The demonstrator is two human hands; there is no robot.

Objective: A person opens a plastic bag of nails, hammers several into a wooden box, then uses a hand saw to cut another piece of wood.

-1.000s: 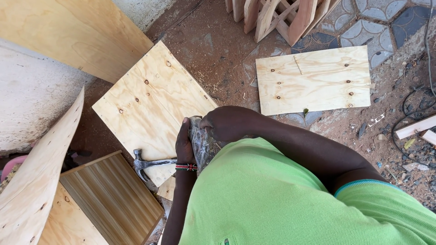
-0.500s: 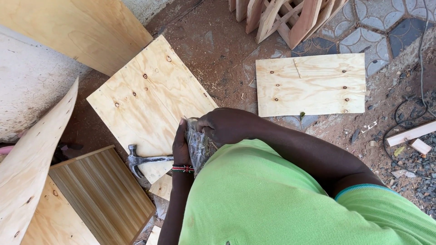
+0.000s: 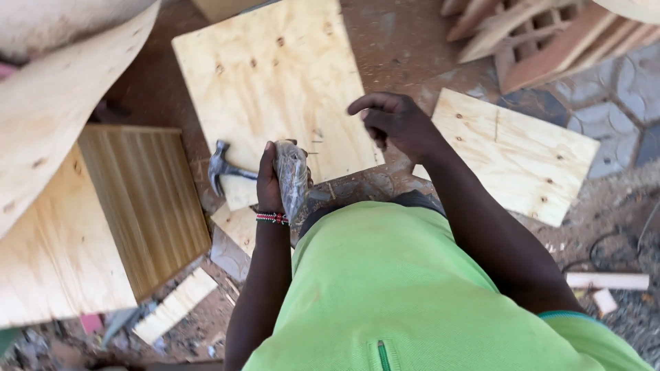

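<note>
Hammer (image 3: pixel 227 168) gripped in left hand (image 3: pixel 273 180), head resting on plywood sheet (image 3: pixel 275 82) on ground. Right hand (image 3: pixel 395 124) hovering above sheet edge, fingers (image 3: pixel 368 104) curled, nothing held. Risk judged: right-hand fingers struck if kept near strike spot; hammer slipped from grip.

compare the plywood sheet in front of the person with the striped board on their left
The plywood sheet is pale with dark spots; the striped board is darker, with lengthwise bands. The hammer in the left hand rests on the sheet's near edge; nothing rests on the striped board. Both are flat, rectangular wood panels.
</note>
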